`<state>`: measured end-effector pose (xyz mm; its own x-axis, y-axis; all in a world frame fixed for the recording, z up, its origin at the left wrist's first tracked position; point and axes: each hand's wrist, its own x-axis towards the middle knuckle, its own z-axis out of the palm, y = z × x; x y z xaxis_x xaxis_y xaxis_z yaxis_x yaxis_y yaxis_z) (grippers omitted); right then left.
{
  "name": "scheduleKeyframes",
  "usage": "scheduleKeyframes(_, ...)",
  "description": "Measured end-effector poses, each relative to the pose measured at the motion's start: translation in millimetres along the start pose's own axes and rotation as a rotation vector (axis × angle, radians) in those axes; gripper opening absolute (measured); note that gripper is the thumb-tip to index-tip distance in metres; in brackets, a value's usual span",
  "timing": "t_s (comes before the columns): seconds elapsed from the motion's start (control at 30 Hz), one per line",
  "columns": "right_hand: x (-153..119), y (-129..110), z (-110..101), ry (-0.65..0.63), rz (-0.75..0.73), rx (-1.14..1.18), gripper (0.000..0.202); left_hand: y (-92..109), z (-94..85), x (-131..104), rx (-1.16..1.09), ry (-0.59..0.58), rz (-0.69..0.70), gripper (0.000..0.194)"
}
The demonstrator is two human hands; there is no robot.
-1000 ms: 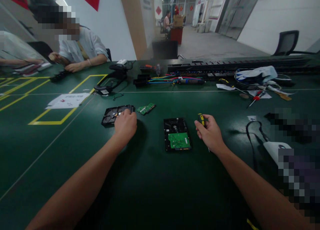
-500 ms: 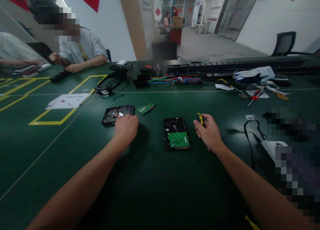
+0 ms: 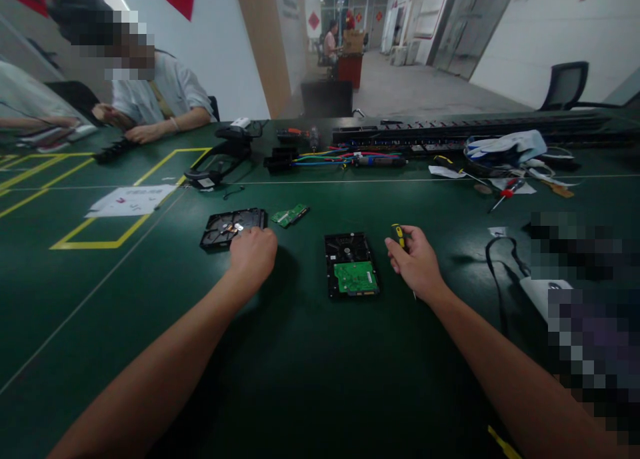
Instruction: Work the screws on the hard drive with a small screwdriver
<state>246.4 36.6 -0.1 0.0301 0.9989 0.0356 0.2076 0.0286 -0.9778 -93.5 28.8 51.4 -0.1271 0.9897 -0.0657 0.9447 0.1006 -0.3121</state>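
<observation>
My left hand is closed over the right near corner of a black hard drive without a circuit board. Its fingertips are turned away, so whatever they pinch is hidden. Small shiny bits lie on that drive beside the fingers. Just behind it rests a loose green circuit board. Between my hands a second hard drive lies flat, its green board still on its near half. My right hand grips a yellow-and-black screwdriver, the thin shaft pointing down and back toward me.
Coloured cables, a power screwdriver and black rails line the table's back. A red screwdriver and a white bundle lie back right. Papers lie left. A co-worker sits far left.
The whole view has shifted slightly, moving the table things a little to the left. Both hands keep nearly the same pose and hold.
</observation>
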Motion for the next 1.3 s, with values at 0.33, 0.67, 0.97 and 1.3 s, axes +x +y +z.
scheduleKeyframes(0.33, -2, -5, 0, 0.003, 0.002, 0.008, 0.055, 9, 3.3, -4, -0.034, 0.045, 0.079, 0.031)
scheduleKeyframes(0.67, -1, -2, 1, 0.009, 0.011, 0.012, 0.055, 10, 3.4, -2, -0.11, 0.05, 0.046, 0.034)
scheduleKeyframes(0.97, 1, -1, -1, -0.008, 0.021, -0.005, 0.049, 8, -0.1, -3, -0.103, 0.062, -0.011, 0.034)
scheduleKeyframes(1.3, 3, -2, -3, -0.032, 0.056, 0.075, 0.046, 14, 1.2, -5, -0.098, 0.049, 0.106, 0.033)
